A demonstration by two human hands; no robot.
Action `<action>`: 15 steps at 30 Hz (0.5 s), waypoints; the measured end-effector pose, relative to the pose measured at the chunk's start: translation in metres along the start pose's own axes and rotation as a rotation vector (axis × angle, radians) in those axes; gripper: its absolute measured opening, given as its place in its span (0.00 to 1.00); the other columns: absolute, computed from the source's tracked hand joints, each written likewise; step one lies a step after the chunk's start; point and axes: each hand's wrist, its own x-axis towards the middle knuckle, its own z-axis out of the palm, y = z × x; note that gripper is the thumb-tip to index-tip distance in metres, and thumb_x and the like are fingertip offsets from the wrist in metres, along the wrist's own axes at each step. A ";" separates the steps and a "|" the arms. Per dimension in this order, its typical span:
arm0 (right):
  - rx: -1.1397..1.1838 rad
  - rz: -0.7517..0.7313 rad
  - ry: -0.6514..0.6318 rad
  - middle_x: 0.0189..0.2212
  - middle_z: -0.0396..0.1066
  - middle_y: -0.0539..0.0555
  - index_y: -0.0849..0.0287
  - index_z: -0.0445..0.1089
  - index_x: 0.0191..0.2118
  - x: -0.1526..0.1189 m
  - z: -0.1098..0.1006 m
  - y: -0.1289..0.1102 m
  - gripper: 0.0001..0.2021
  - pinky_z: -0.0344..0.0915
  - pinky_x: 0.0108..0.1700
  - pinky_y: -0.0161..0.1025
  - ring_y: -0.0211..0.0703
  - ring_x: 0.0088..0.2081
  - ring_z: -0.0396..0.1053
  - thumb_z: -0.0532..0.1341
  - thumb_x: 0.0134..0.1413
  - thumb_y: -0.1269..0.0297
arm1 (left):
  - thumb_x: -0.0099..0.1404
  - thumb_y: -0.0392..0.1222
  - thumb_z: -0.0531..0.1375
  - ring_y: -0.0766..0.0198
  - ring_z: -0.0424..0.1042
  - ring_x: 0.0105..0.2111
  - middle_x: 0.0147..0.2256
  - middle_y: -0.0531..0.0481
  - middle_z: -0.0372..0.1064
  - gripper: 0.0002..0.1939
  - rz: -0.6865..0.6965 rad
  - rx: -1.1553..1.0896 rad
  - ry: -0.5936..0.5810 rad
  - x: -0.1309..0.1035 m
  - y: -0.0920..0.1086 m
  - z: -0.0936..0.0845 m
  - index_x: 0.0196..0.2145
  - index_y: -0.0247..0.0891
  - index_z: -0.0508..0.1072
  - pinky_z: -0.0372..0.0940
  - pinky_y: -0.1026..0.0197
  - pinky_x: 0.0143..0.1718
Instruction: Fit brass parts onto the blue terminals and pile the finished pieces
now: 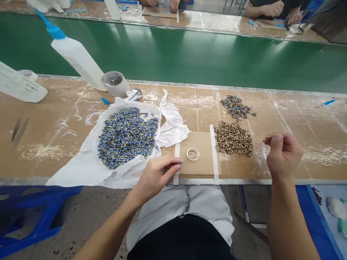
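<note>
My left hand [159,171] is pinched closed at the left edge of a taped-down cardboard pad [204,142], with a tiny bluish part just showing at its fingertips. On the pad stands a small round cup [193,154] with a thin stick across it. To the left, a big heap of small blue and yellow parts [127,137] lies on white paper [81,169]. My right hand [283,153] is raised over the table on the right, thumb and forefinger pressed together; what they hold is too small to name. Nearest to it is a pile of small brown and cream ring-ended parts [234,139].
Behind that pile lies a smaller cluster of blue and brown parts [235,106]. A tape roll [115,83], a white bottle with blue nozzle [78,59] and tweezers [19,131] are on the left. Beyond the green belt [173,54], other people's hands [273,9] work.
</note>
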 end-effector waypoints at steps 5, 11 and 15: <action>0.143 -0.067 -0.603 0.35 0.73 0.55 0.56 0.70 0.42 -0.050 0.032 -0.078 0.06 0.68 0.37 0.40 0.43 0.35 0.71 0.61 0.63 0.61 | 0.67 0.40 0.62 0.66 0.76 0.31 0.35 0.50 0.80 0.08 -0.094 -0.082 -0.042 0.003 -0.003 0.008 0.41 0.37 0.80 0.68 0.68 0.32; 0.211 -0.020 -0.739 0.33 0.73 0.53 0.56 0.71 0.43 -0.069 0.068 -0.100 0.06 0.66 0.34 0.37 0.40 0.31 0.68 0.61 0.63 0.64 | 0.66 0.41 0.62 0.65 0.76 0.29 0.33 0.48 0.79 0.10 -0.137 -0.194 -0.044 0.002 -0.008 0.011 0.41 0.34 0.80 0.69 0.68 0.31; 0.223 -0.075 -0.690 0.33 0.73 0.53 0.56 0.73 0.38 -0.067 0.073 -0.104 0.05 0.65 0.34 0.38 0.40 0.32 0.68 0.60 0.64 0.65 | 0.66 0.41 0.62 0.67 0.74 0.26 0.31 0.48 0.79 0.10 -0.140 -0.175 -0.037 0.002 -0.008 0.011 0.40 0.34 0.80 0.67 0.69 0.27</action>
